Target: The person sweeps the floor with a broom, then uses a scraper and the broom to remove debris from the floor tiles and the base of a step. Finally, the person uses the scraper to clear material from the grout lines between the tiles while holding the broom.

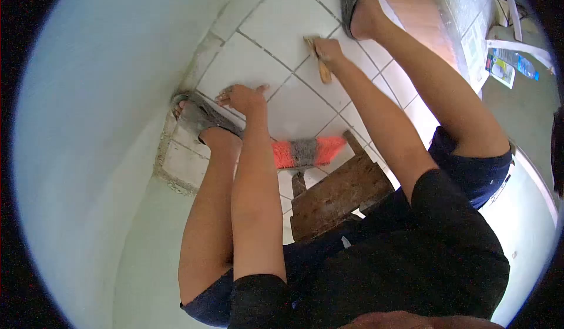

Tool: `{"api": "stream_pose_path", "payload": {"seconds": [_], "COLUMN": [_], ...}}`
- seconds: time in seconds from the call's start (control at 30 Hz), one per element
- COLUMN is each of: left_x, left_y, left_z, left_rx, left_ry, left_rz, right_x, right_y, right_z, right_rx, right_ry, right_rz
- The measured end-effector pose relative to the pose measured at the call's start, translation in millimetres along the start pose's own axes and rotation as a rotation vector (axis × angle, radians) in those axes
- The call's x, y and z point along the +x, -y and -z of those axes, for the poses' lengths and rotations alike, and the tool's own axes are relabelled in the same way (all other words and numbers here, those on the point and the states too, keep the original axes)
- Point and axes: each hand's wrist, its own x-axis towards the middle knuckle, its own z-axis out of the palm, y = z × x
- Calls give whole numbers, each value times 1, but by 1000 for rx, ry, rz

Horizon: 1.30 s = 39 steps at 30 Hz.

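My right hand (329, 53) is closed around a wooden-handled tool (325, 73) held just over or against the white floor tiles (252, 59). Its kind is hard to make out, as my fingers cover its middle. Fingers spread, my left hand (244, 98) rests on or just above the tiles near my left shoe, with nothing visible in it. Grey joint lines run between the tiles under both hands. Closer to my body lies a broom head with red and grey bristles (304, 151).
I sit on a low wooden stool (341, 197). My feet, in grey shoes (205, 116), stand on either side of the tiles. A pale wall (111, 94) with a rough lower edge borders the left. At the far right are a plastic bottle (523, 64) and a small packet (499, 70).
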Motion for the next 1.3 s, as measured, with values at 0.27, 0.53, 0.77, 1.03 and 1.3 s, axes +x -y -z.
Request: {"api": "stream_pose_path", "payload": {"seconds": [0.27,0.53,0.77,1.03,1.3], "left_x": [-8,-8,-11,-11,-13], "left_y": [-3,1,-1,-1,1], "left_z": [2,-2,12,11,0], "left_rx": [4,79,-39,-40,-161], "left_ry": [-63,-63,-4,17,-55], "left_rz": [51,-21,46,47,20], "right_x": [-18,49,-6,-19,26], "right_y": [55,106,116,108,125], "right_z": [4,-26,-26,-22,-30], "right_rx": [8,-25,14,-151,197], "right_ry": [76,282,90,271,167], "right_rz": [5,49,-1,7,35]}}
